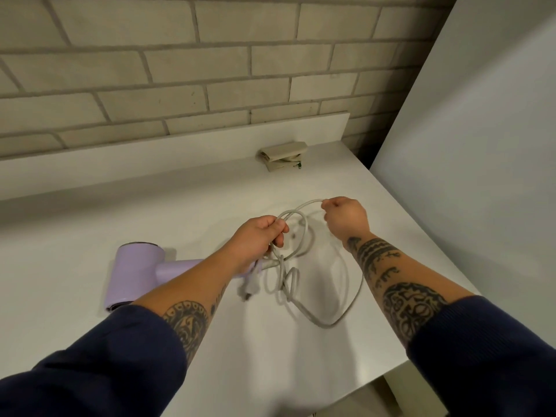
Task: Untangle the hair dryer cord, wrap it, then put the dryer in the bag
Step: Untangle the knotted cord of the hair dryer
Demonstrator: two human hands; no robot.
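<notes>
A lilac hair dryer (pixel 137 270) lies on its side on the white table (pixel 150 206), left of my forearms. Its pale grey cord (pixel 349 299) runs from the handle in tangled loops across the table's middle. My left hand (pixel 258 239) grips a bunch of cord loops just above the handle's end. My right hand (pixel 346 218) pinches a strand of the cord and holds it up to the right. The plug (pixel 248 291) hangs below my left wrist. A folded beige bag (pixel 284 155) lies at the back of the table.
A grey brick wall (pixel 180 70) stands behind the table. A white panel (pixel 481 145) rises along the right side. The table's front edge (pixel 301 395) runs diagonally at the lower right.
</notes>
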